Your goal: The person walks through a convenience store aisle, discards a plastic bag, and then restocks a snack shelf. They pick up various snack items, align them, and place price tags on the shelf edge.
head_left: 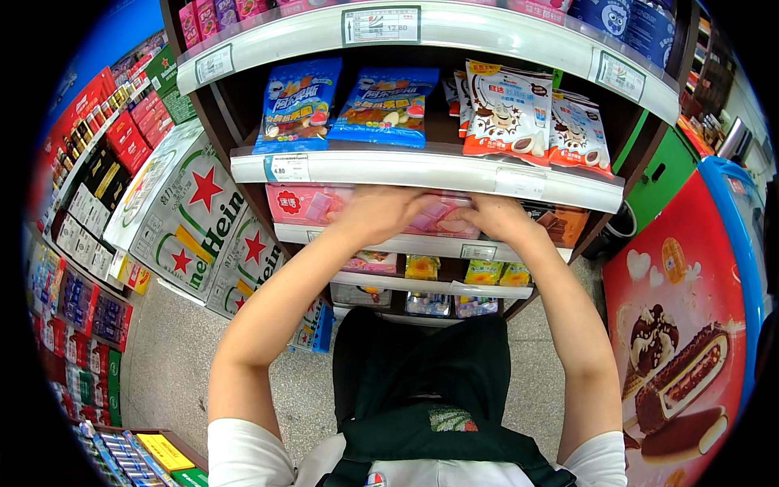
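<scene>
My left hand [388, 213] and my right hand [499, 217] reach into a narrow shelf bay in front of me. Between them is a pink box [438, 216] with pink bars pictured on it; both hands grip it from its two sides. The right thumb lies against its front, while the upper fingers of both hands are partly hidden under the shelf above. Left of my left hand stands a similar pink box [304, 204]. Beside my right wrist is a brown and orange box [560, 223].
Blue candy bags [385, 105] and white-and-orange bags [510, 109] lie on the shelf above. Yellow packets [483, 272] sit below. White beer cartons [195, 211] are stacked at left. A red freezer [682, 325] with a blue rim stands at right.
</scene>
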`<action>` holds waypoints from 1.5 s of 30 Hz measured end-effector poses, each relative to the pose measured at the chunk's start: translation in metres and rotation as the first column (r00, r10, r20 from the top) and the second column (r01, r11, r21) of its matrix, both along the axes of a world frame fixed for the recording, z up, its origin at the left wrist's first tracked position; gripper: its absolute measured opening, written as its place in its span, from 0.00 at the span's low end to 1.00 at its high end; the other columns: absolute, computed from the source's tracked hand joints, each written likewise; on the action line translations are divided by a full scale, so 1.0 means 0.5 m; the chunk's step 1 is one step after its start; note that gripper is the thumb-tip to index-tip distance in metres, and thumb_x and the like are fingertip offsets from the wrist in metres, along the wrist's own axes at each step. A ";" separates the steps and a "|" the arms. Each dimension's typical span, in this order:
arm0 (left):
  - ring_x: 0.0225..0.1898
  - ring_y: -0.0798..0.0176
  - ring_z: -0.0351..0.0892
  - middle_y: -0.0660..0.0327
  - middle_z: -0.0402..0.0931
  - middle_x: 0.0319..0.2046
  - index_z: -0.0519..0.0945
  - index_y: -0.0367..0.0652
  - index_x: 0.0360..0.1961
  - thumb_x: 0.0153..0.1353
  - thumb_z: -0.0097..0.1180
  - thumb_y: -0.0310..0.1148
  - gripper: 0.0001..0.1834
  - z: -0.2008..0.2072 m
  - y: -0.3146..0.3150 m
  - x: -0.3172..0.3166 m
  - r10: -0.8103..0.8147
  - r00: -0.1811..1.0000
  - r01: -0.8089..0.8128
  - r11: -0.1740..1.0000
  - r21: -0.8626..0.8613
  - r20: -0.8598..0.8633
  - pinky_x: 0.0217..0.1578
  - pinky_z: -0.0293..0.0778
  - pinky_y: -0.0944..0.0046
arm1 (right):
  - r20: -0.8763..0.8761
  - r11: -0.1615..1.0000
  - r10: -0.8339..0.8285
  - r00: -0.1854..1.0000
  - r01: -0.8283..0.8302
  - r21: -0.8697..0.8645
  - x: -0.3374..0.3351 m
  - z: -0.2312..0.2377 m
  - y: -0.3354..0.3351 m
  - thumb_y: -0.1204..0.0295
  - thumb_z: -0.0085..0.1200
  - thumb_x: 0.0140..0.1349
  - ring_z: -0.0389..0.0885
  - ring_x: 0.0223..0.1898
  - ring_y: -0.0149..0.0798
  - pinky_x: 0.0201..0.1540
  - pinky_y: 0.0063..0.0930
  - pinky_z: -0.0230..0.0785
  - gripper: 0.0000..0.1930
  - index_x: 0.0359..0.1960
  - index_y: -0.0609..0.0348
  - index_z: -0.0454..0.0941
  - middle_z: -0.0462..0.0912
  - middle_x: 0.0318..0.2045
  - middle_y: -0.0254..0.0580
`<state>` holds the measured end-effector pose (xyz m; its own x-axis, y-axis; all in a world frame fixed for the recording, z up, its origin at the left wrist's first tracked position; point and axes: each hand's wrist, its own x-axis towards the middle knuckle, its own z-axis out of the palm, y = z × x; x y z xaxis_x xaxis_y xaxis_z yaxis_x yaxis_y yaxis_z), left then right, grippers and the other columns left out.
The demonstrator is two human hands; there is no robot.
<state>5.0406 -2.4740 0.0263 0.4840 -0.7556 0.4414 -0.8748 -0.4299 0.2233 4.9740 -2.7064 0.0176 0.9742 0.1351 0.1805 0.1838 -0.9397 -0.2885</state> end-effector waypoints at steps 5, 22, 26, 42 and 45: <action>0.51 0.41 0.78 0.47 0.81 0.50 0.81 0.44 0.53 0.67 0.54 0.43 0.19 -0.047 0.126 0.108 0.298 0.859 -0.322 0.947 -0.012 0.417 0.53 0.72 0.45 | 0.057 0.999 0.030 0.998 -0.029 -0.024 -0.015 0.007 0.024 0.56 0.60 0.62 0.79 0.56 0.57 0.60 0.44 0.71 0.30 0.64 0.55 0.74 0.80 0.55 0.58; 0.57 0.44 0.77 0.49 0.79 0.55 0.80 0.46 0.56 0.66 0.55 0.44 0.21 -0.033 0.065 0.233 0.228 0.962 -0.180 0.944 -0.275 0.153 0.57 0.71 0.48 | 0.059 0.999 0.032 0.998 -0.034 0.031 -0.012 -0.006 0.018 0.58 0.61 0.63 0.81 0.54 0.55 0.58 0.42 0.72 0.28 0.64 0.52 0.75 0.80 0.55 0.58; 0.57 0.44 0.76 0.49 0.79 0.55 0.80 0.47 0.57 0.66 0.55 0.44 0.21 -0.031 0.045 0.226 0.210 0.965 -0.163 0.949 -0.270 0.156 0.57 0.71 0.48 | 0.060 0.999 0.037 0.998 -0.038 0.017 -0.014 -0.008 0.011 0.57 0.61 0.62 0.81 0.54 0.56 0.58 0.42 0.72 0.28 0.63 0.53 0.75 0.80 0.55 0.58; 0.60 0.45 0.75 0.50 0.78 0.58 0.81 0.49 0.58 0.67 0.54 0.45 0.21 -0.037 0.072 0.196 0.333 0.916 -0.321 0.943 -0.087 0.223 0.59 0.70 0.49 | 0.049 0.998 0.032 0.998 -0.035 0.047 -0.020 0.028 0.025 0.52 0.61 0.62 0.82 0.51 0.58 0.55 0.43 0.73 0.31 0.59 0.63 0.74 0.82 0.50 0.60; 0.58 0.44 0.76 0.48 0.79 0.56 0.82 0.47 0.55 0.68 0.53 0.44 0.19 -0.036 0.087 0.186 0.306 0.943 -0.296 0.951 -0.089 0.130 0.58 0.71 0.49 | 0.056 0.998 0.040 0.998 -0.043 0.047 -0.019 0.026 0.028 0.54 0.60 0.64 0.82 0.51 0.58 0.55 0.43 0.73 0.29 0.59 0.62 0.74 0.82 0.49 0.60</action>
